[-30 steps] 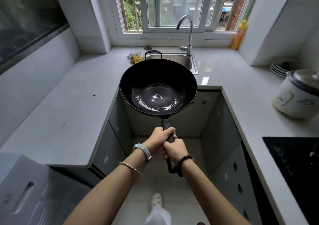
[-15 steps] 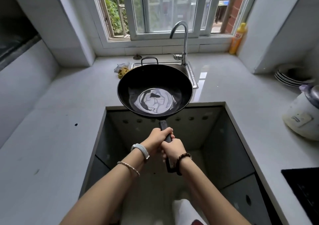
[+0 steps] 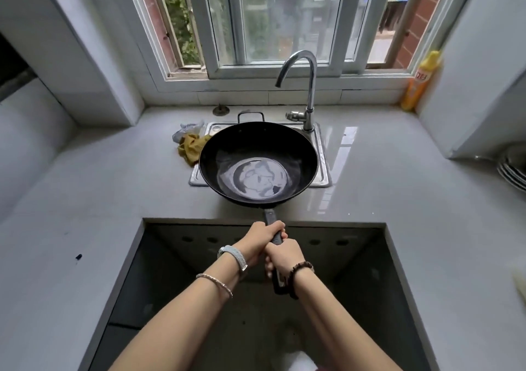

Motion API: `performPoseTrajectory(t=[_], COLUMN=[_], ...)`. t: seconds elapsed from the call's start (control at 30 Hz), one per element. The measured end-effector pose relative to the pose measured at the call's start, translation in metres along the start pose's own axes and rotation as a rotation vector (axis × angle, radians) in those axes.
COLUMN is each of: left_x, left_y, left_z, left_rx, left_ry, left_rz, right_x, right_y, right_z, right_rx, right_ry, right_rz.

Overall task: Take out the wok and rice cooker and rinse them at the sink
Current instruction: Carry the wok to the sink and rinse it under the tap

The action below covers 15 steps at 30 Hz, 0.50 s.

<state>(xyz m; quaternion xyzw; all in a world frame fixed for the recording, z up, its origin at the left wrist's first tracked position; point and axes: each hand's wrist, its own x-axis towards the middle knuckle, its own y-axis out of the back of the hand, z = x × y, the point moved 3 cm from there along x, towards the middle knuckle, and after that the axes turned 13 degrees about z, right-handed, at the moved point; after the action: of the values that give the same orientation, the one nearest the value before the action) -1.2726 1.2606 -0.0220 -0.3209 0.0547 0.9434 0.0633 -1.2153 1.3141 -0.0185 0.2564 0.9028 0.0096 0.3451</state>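
Grey stone countertop [image 3: 99, 185], wrapping round a dark open recess [image 3: 199, 271] directly before us; white-framed window [image 3: 284, 14] along the back wall. We record the following.

1. Wok [image 3: 257, 165]: black, round, with a long dark handle [image 3: 270, 216] and a small loop grip at its far rim. It is held off the counter and, in our view, covers most of the sink. A pale glossy patch shows in the bottom of the bowl.
2. Left hand [image 3: 260, 238]: fingers wrapped tight round the handle, nearer the bowl; watch and thin bracelet on that arm.
3. Right hand [image 3: 284, 254]: fingers curled round the same handle just behind the left hand, the two touching; dark bead bracelet at the wrist.
4. Sink [image 3: 323, 168]: steel, set into the counter under the window.
5. Faucet [image 3: 308, 85]: chrome gooseneck, at the sink's back right corner.
6. Cloth [image 3: 192, 148]: mustard yellow, crumpled, at the sink's left edge.
7. Bottle [image 3: 419, 83]: yellow, upright in the right window corner.
8. Plates [image 3: 512, 168]: stacked at the far right edge.
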Motion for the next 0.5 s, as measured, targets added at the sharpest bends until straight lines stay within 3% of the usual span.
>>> performPoseTrajectory(t=[0.5], left_x=[0.096], left_y=[-0.019], left_z=[0.056], left_rx=[0.008], left_ry=[0.08], left_rz=[0.05], right_x=[0.099], right_y=[-0.02], right_z=[-0.063], right_rx=[-0.087], right_ry=[-0.048], right_rz=[-0.067])
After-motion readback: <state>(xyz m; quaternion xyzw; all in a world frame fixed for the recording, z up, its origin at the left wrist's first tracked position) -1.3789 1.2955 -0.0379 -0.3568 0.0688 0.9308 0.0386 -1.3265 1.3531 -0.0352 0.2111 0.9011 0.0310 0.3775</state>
